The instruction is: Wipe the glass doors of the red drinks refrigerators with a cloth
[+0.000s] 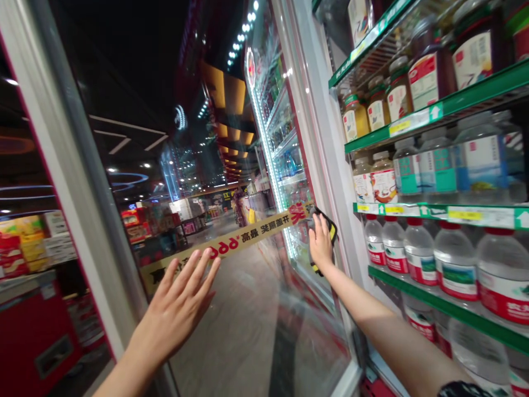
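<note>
An open glass fridge door (231,182) stands in front of me, seen from its inner side, with a yellow sticker strip (231,242) across it. My left hand (177,309) lies flat against the glass near the door's outer edge, fingers spread. My right hand (320,242) reaches to the hinge side and presses a black and yellow cloth (328,229) onto the glass. A dark watch band (463,389) shows on my right wrist.
The fridge's green-edged shelves (438,209) on the right carry water bottles (450,259) and juice bottles (425,77). Through the glass I see a shop aisle (231,331), stacked goods (37,242) at the left and more lit fridges (285,143) behind.
</note>
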`<action>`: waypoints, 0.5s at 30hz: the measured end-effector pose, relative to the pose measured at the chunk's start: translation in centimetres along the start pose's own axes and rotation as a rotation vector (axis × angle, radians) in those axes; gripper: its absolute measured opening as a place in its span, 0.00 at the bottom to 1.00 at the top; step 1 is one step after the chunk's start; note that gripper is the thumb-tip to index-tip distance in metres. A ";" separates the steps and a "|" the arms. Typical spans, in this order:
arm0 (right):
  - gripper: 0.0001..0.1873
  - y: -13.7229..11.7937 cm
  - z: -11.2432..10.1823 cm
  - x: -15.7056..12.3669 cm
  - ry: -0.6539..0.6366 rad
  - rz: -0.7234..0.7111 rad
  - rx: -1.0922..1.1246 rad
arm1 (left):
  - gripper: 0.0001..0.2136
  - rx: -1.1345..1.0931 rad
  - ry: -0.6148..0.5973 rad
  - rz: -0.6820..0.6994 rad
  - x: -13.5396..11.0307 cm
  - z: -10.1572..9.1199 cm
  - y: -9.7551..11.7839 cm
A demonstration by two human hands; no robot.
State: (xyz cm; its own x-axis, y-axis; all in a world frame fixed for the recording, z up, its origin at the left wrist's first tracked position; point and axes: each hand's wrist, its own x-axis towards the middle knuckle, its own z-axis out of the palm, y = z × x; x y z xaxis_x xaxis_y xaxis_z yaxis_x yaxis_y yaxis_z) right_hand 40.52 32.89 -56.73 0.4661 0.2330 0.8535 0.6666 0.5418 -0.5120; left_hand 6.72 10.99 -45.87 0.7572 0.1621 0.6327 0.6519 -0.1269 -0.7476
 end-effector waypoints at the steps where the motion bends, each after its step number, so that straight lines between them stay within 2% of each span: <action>1: 0.30 0.4 0.0 -1.2 -0.002 0.017 -0.009 | 0.31 -0.006 -0.005 -0.001 0.0 0.0 0.0; 3: 0.30 0.8 -0.1 -2.0 -0.010 0.028 -0.020 | 0.32 -0.023 -0.011 0.000 0.0 0.0 0.0; 9: 0.31 -0.3 -0.1 2.3 -0.004 -0.024 0.023 | 0.34 -0.029 -0.018 0.015 -0.1 0.2 -0.1; 11: 0.31 0.5 -0.3 1.0 -0.003 -0.031 0.026 | 0.34 -0.028 -0.021 0.017 -0.2 0.3 -0.1; 15: 0.31 2.9 -0.7 -3.9 -0.037 -0.001 0.012 | 0.34 -0.042 -0.024 0.002 -0.4 0.6 -0.1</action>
State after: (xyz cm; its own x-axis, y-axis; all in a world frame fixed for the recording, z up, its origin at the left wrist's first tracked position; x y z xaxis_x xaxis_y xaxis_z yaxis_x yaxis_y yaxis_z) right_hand 40.99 32.96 -61.63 0.4433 0.2623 0.8572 0.6601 0.5514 -0.5101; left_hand 6.38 11.49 -46.18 0.7575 0.1849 0.6261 0.6520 -0.1682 -0.7393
